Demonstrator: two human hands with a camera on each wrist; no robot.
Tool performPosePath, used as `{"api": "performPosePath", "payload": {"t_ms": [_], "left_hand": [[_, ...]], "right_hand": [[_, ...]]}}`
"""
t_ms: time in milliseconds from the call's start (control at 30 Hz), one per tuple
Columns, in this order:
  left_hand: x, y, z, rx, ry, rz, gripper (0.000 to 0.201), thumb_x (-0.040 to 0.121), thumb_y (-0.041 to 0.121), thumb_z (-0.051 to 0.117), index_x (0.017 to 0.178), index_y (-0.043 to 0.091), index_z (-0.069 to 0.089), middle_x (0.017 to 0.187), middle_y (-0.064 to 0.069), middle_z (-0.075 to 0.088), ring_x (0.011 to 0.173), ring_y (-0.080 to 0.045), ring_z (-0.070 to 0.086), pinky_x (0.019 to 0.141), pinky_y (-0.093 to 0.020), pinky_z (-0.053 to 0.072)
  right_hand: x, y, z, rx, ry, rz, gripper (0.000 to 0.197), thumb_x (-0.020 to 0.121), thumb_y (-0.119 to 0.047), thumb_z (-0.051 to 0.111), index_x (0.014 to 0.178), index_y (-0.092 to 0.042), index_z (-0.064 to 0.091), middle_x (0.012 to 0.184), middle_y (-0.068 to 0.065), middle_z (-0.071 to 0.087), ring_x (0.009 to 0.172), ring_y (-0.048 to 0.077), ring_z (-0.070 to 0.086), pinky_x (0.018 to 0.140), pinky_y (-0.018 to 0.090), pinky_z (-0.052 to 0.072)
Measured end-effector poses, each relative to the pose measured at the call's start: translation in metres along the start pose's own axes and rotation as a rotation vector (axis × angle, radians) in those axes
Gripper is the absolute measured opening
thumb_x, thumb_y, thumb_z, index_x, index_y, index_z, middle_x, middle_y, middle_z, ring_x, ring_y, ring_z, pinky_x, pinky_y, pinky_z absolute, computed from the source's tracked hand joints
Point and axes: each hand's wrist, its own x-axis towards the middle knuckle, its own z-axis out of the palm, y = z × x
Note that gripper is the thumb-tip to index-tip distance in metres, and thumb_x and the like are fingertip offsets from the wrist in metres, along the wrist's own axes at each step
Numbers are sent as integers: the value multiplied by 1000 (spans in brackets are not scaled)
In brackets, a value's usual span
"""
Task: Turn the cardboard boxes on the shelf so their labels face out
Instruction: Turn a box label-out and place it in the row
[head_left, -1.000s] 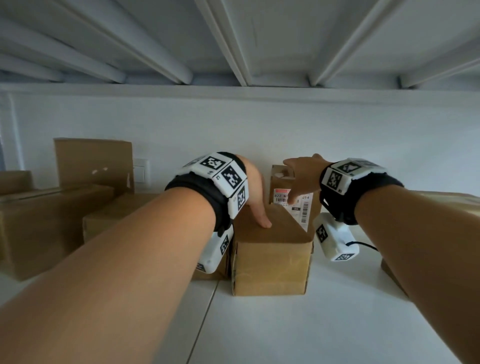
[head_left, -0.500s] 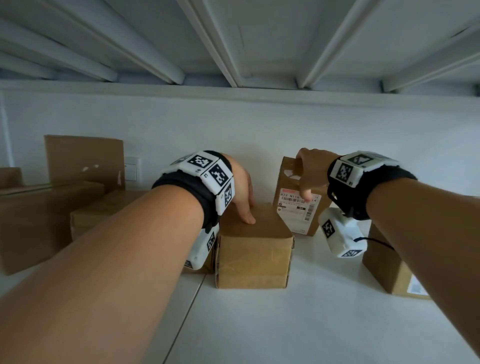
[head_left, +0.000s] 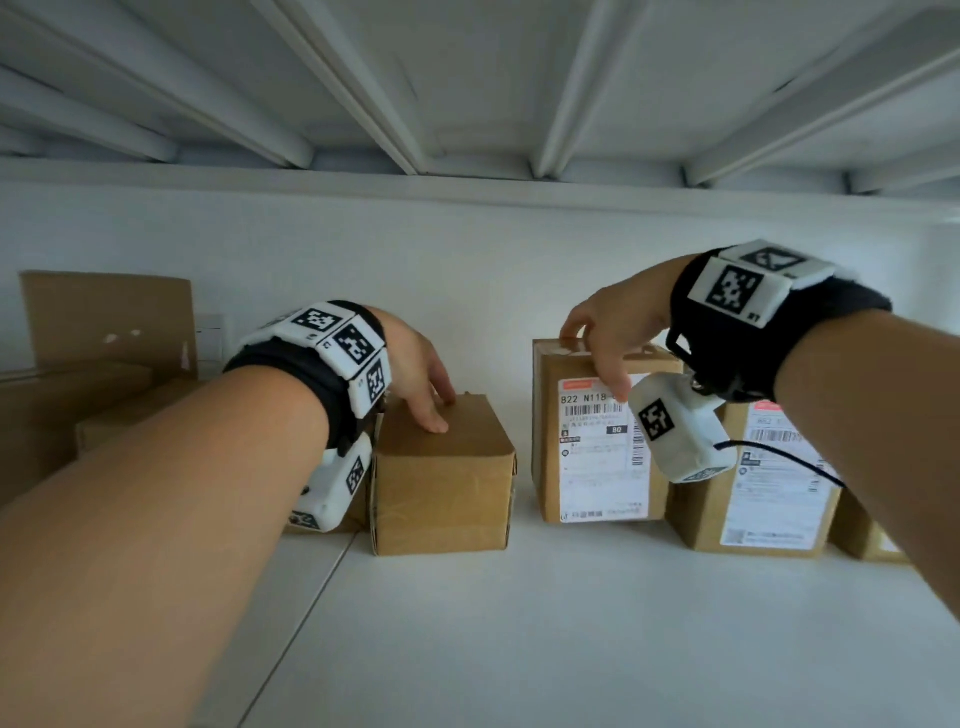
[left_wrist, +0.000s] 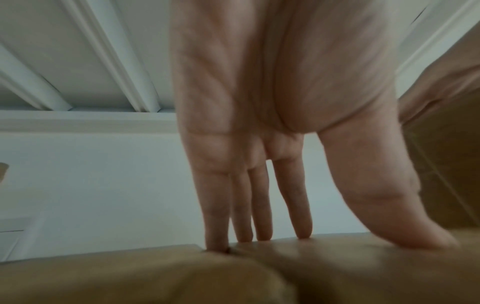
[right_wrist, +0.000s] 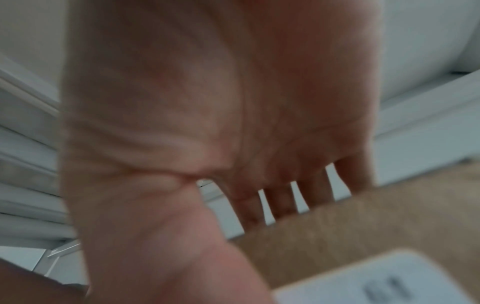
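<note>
While the right hand (head_left: 608, 332) grips the labelled box (head_left: 597, 441) mid-shelf (head_left: 519, 623), label outward, the left hand (head_left: 415, 374) lies flat atop the plain box (head_left: 441, 488) beside it, probably next for turning.

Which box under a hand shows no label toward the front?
The low box under the left hand: its front is bare cardboard. The taller box under the right hand shows a white label.
</note>
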Motion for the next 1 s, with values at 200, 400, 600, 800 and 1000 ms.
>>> {"api": "performPosePath", "payload": {"t_ms": [200,400,600,800,1000], "left_hand": [[1,-4,6,-118,22,-12,62,86,30,70,143,27,46,150,0,43,137,-23,40,111,-41,38],[1,-9,12,-235,71,-41,62,82,30,75,139,28,52,152,-5,38,139,-25,37,112,-42,38],[-2,-11,14,-327,116,-87,73,78,33,78,143,32,44,147,-6,46,128,-30,51,110,-42,40],[3,-12,23,-503,104,-110,83,85,22,73,153,18,26,153,-13,36,135,-35,42,112,-46,36],[11,-11,30,-709,56,-128,43,97,2,49,138,7,37,120,-28,52,125,-47,50,105,-53,42]], "right_hand": [[-4,7,10,-77,-45,37,62,83,-7,67,141,-11,44,132,7,53,109,23,48,102,38,39],[-9,11,12,-1,-92,48,89,81,-12,73,152,-19,20,153,6,33,139,27,33,111,39,32],[-22,-19,-6,641,232,-189,78,80,-15,72,148,-16,33,150,7,38,135,25,40,112,39,35],[-7,-76,19,610,136,-145,44,91,-8,56,134,-3,51,142,14,50,125,30,54,104,39,45],[-15,-94,39,455,50,5,23,97,-5,44,110,-2,63,133,16,57,122,29,54,90,30,42]]}}
